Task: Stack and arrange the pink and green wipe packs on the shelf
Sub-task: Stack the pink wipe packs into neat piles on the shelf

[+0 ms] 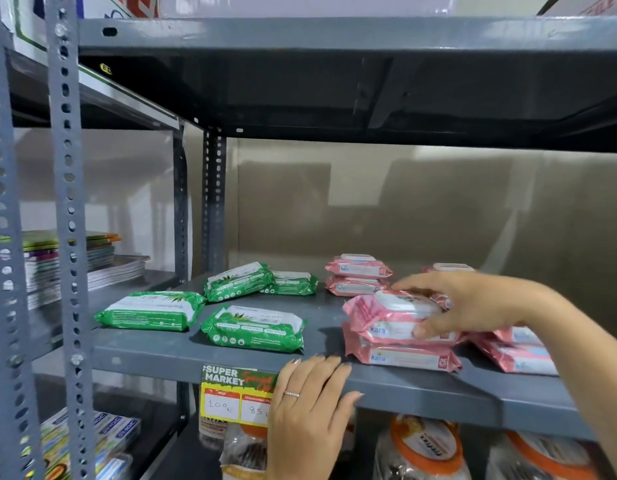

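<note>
We view a grey metal shelf point(203, 355) carrying both sets of packs. Our right hand point(473, 303) reaches in from the right, its grip closed over the top pink pack point(393, 318), thumb on the front face and fingers across the white lid; this pack sits on a second pink pack point(409, 356) near the shelf's front edge. Our left hand point(309, 410) rests flat on the shelf lip, holding nothing, fingers spread.

Risk: the two-pack stack stands close to the front edge, and the soft wrappers look slippery, so a sideways nudge could slide the top pack off or tip the pair forward.

Surroundings: another pink stack point(357, 275) stands at the back, and more pink packs point(518, 351) lie under our right forearm, where the arm could drag them. Four green packs point(253, 327) lie loose and unstacked at left. A price tag point(236, 396) hangs from the lip beside our left hand.
</note>
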Demonstrator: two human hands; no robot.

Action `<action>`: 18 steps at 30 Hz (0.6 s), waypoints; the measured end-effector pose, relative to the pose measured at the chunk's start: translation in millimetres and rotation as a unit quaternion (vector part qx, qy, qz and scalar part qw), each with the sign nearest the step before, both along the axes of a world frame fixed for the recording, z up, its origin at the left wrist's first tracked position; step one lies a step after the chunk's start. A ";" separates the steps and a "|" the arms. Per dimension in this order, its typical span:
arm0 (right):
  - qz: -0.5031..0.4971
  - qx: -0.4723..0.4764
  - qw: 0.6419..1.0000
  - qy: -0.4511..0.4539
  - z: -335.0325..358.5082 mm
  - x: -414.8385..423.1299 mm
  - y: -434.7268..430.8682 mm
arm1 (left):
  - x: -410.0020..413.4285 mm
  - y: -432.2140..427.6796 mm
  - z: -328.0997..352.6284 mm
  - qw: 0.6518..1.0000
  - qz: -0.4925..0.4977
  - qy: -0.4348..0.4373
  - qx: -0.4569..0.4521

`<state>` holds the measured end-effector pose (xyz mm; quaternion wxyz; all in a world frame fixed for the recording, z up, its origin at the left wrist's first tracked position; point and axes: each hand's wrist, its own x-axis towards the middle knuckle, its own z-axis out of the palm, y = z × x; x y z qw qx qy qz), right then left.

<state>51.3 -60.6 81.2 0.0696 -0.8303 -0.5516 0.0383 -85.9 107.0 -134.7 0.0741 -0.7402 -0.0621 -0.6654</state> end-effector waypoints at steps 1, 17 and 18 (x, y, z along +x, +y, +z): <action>0.001 0.007 1.000 -0.002 -2.0 -1.1 -3.8 | -0.3 0.3 -0.3 1.000 -0.004 -0.002 -0.003; -0.040 0.072 0.996 0.028 -13.2 -2.0 11.8 | -4.2 -3.8 0.1 0.999 -0.024 0.024 -0.029; -0.026 0.070 0.994 0.075 -11.3 -1.4 8.2 | -4.4 -4.4 0.5 0.999 -0.024 0.022 -0.030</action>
